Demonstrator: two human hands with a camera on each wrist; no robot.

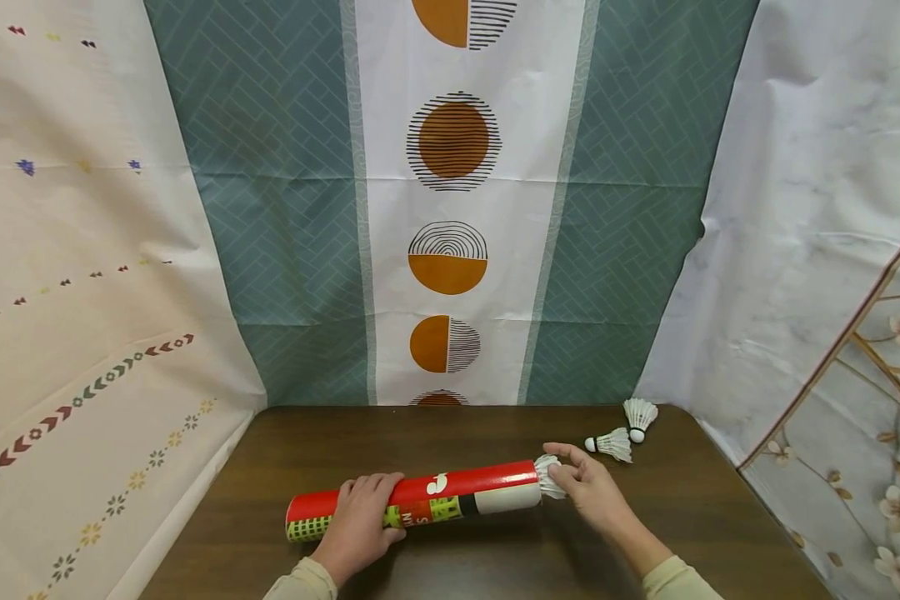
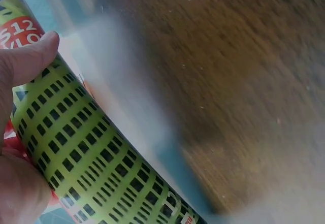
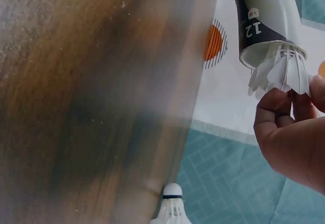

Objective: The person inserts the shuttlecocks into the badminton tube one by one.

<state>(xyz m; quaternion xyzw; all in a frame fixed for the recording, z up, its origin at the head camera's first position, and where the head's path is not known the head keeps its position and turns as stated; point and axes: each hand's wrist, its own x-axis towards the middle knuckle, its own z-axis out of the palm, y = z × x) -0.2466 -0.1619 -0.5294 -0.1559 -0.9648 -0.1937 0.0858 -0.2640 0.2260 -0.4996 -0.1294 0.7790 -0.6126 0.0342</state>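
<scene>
A red, green and white shuttlecock tube lies nearly level above the dark table, its right end a little higher. My left hand grips it near its left end, the thumb across the green printed side. White feathers of a shuttlecock stick out of the tube's open right end. With the thumb and fingers of my right hand, I pinch the feather edge; the shuttlecock's cork is hidden inside the tube.
Two more shuttlecocks lie at the table's back right: one on its side, the other just behind it. The dark wooden table ends at a patterned cloth backdrop, with cloths on both sides.
</scene>
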